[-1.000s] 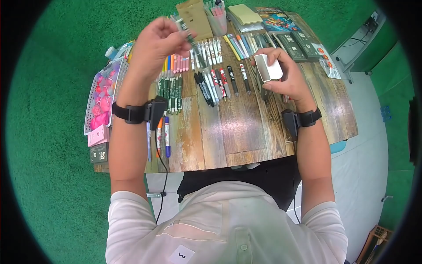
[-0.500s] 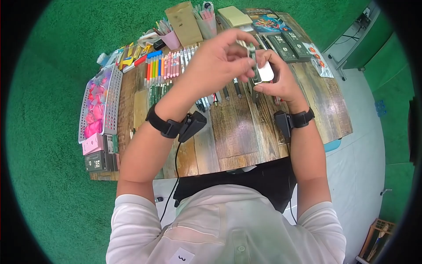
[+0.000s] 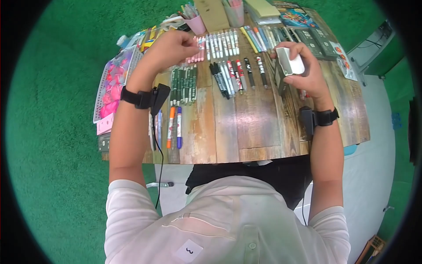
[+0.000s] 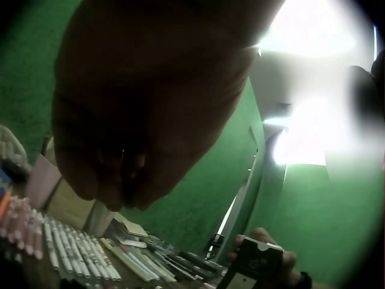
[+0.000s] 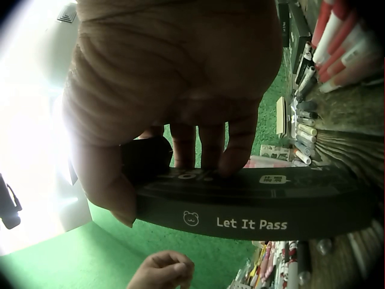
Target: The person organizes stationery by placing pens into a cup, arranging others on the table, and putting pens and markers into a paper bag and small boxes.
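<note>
My right hand [image 3: 303, 66] grips a dark pen box [image 5: 252, 220] printed "Let It Pass", its thumb on one side and fingers on the other. In the head view the box stands on end, with its white-lined top facing up. My left hand [image 3: 173, 50] hovers at the left over the rows of pens, fingers loosely curled, with nothing visible in them. Close to its fingertips are pink pens [image 3: 201, 52]; a row of dark green pens [image 3: 183, 86] lies just nearer me. White patterned pens [image 3: 222, 44] lie beyond, to the right.
Black, white and red pens [image 3: 228, 77] lie mid-table. Orange and blue markers [image 3: 179, 127] sit near the front left. A perforated basket [image 3: 136, 56] of pink items stands at the left edge. Pen cups [image 3: 196, 25] and dark boxes [image 3: 323, 44] line the back.
My left hand brought a green pen across to the box's opening, then moved back left with no pen visible. My right hand keeps holding the box.
</note>
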A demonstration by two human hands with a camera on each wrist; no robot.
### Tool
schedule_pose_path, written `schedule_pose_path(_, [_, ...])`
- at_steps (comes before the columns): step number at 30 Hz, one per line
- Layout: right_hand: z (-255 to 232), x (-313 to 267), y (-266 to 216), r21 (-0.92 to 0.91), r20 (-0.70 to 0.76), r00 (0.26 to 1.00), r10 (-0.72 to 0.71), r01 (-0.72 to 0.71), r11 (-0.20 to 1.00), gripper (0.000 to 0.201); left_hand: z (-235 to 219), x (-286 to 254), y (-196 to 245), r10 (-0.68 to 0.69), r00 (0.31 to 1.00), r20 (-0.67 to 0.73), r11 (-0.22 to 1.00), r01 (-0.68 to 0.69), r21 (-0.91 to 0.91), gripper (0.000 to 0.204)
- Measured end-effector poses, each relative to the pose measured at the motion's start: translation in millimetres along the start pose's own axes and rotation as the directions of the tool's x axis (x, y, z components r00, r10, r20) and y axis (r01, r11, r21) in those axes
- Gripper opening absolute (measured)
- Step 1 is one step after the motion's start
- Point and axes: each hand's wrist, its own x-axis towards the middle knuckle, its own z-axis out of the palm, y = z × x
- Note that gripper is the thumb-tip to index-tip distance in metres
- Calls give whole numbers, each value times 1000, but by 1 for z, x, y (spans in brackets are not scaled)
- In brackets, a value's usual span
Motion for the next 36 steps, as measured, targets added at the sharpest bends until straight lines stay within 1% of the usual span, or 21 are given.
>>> schedule_pose_path(1, [1, 0, 0, 8, 6, 1000, 7, -7, 1000, 49, -5, -1, -12, -139, 990, -12, 968, 139, 208, 17])
schedule_pose_path(2, [0, 0, 1, 12, 11, 1000, 14, -14, 1000, 49, -4, -2, -27, -146, 989, -16, 966, 146, 213, 17])
schedule_pose_path(4, [0, 1, 2, -3, 6, 1000, 8, -8, 1000, 49, 7, -4, -55, -154, 987, -51, 922, 163, 352, 22])
schedule_pose_path(5, [0, 1, 2, 7, 8, 1000, 11, -11, 1000, 49, 15, -4, -66, -165, 984, -70, 894, 180, 411, 34])
schedule_pose_path(6, [0, 1, 2, 16, 10, 1000, 17, -17, 1000, 49, 20, -7, -61, -165, 984, -70, 894, 180, 411, 34])
schedule_pose_path(8, [0, 0, 3, 8, 3, 1000, 16, -16, 1000, 48, 37, -13, -45, -165, 986, 35, 851, 124, 509, 33])
schedule_pose_path(9, [-1, 0, 4, 0, -3, 1000, 13, -13, 1000, 48, 45, -12, -44, -141, 988, 59, 789, 76, 609, 30])
schedule_pose_path(13, [-2, 0, 4, -15, 1, 1000, 6, -6, 1000, 48, 67, -17, -37, -158, 987, 30, 704, 91, 704, 37])
schedule_pose_path(16, [0, 0, 0, 8, -12, 1000, 25, -25, 1000, 48, 69, -17, -33, -188, 982, 14, 668, 117, 734, 29])
schedule_pose_path(18, [-1, 0, 1, 4, 2, 1000, 2, -2, 1000, 47, 64, -21, -40, -78, 991, 109, 834, 5, 551, 20])
schedule_pose_path(19, [-1, 0, 2, 6, -5, 1000, 6, -6, 1000, 47, 63, -22, -43, -76, 990, 117, 834, -1, 552, 20])
schedule_pose_path(20, [-1, 0, 2, -6, 4, 1000, -1, 1, 1000, 46, 62, -25, -46, 82, 982, 170, 870, -154, 469, 20])
schedule_pose_path(21, [-1, 0, 2, -16, 14, 1000, -9, 9, 1000, 46, 62, -27, -47, 241, 948, 205, 876, -304, 375, 23])
schedule_pose_path(22, [-2, 0, 2, -15, 8, 1000, -7, 7, 1000, 46, 62, -31, -49, 242, 947, 211, 874, -307, 376, 23])
schedule_pose_path(24, [-3, 0, 2, -44, 24, 1000, 5, -4, 999, 45, 63, -37, -50, 353, 880, 317, 761, -467, 451, 33])
schedule_pose_path(25, [-3, 0, 3, -43, 21, 1000, 5, -4, 999, 45, 65, -39, -49, 353, 880, 319, 760, -468, 451, 33])
schedule_pose_path(27, [-4, 0, 3, -38, 29, 1000, -11, 12, 999, 45, 69, -39, -47, 326, 849, 416, 713, -510, 481, 27])
schedule_pose_path(31, [1, 0, 0, -8, 16, 1000, 2, -2, 1000, 45, 70, -34, -43, 372, 813, 449, 672, -569, 474, 23])
schedule_pose_path(33, [1, 0, 1, -3, 4, 1000, -13, 13, 1000, 46, 69, -30, -39, 483, 727, 488, 577, -684, 447, 21])
schedule_pose_path(34, [1, 0, 1, -9, 2, 1000, -15, 15, 1000, 46, 68, -30, -38, 488, 724, 487, 574, -687, 447, 21])
schedule_pose_path(36, [-1, -1, 2, -23, -8, 1000, 7, -7, 1000, 46, 67, -28, -33, 565, 724, 397, 573, -690, 442, 16])
